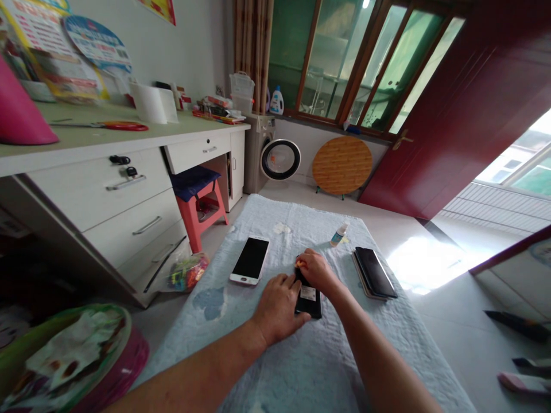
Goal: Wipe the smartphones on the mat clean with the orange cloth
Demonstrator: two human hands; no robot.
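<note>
A black phone (309,299) with a white sticker lies on the light blue cloth (301,355). My left hand (278,307) rests on its left side, fingers curled against it, holding it down. My right hand (316,269) is closed over the phone's far end, pinching a small orange thing (298,264) that I cannot make out. A white phone with a dark screen (250,260) lies to the left. A dark phone stacked on another (373,273) lies to the right. A small bottle (338,234) lies on the cloth behind my hands.
A white desk with drawers (129,189) runs along the left, a pink stool (200,198) under it. A bin with rubbish (69,355) stands at the near left. A washing machine (269,155), a round wooden board (341,164) and a red door (465,109) stand beyond.
</note>
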